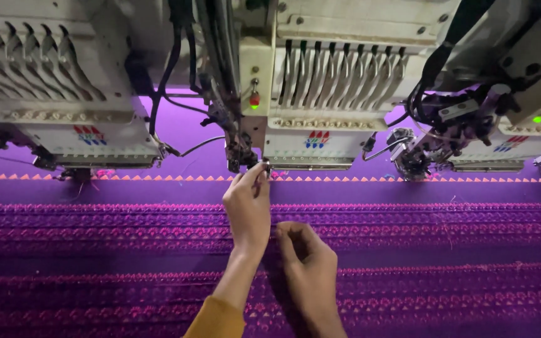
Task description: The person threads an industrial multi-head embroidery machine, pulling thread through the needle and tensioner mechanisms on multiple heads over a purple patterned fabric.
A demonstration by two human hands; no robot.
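Head view showed my left hand (247, 209) pinched on a thin thread at the needle assembly (245, 156), above the purple fabric's (439, 250) far edge. My right hand (308, 263) was curled shut just beside it; I could not tell what it held. I judged excess pull could snap the thread, and fingers that near the needles risked a prick.

Two bare hands and forearms show from the bottom edge of the head view. The left hand (248, 206) wears no glove, ring or watch that can be seen, and its wrist is uncovered. Lower on that arm sits the cuff of a mustard-yellow sleeve (217, 319), a soft knit-looking fabric with a plain edge, cut off by the bottom of the frame. The right hand (308, 266) is likewise bare, with no ring or band visible on the fingers or wrist; no sleeve shows on that arm within the frame. The fingernails are short and unpainted where they can be made out.
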